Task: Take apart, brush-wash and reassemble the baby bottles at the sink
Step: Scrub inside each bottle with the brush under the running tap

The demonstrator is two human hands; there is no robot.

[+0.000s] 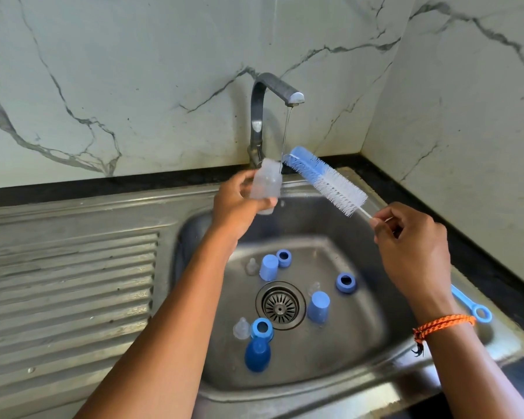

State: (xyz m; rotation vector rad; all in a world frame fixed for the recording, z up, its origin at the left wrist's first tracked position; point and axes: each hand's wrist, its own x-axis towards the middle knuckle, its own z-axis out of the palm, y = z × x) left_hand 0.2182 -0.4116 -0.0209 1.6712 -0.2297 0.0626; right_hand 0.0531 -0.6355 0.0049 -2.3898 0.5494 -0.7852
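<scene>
the left hand [239,204] holds a clear plastic baby bottle [266,184] above the steel sink [369,322], its fingers curled round it, under a thin stream from the grey metal tap [273,95]. the right hand [412,252] pinches the wire stem of a blue-and-white bristle bottle brush [324,179], its tip beside the bottle's mouth. blue caps, rings and clear teats lie round the drain [280,305].

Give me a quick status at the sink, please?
Left hand grips clear bottle; right hand pinches bottle brush under running tap. Brush outside bottle. Nothing in the way.
</scene>
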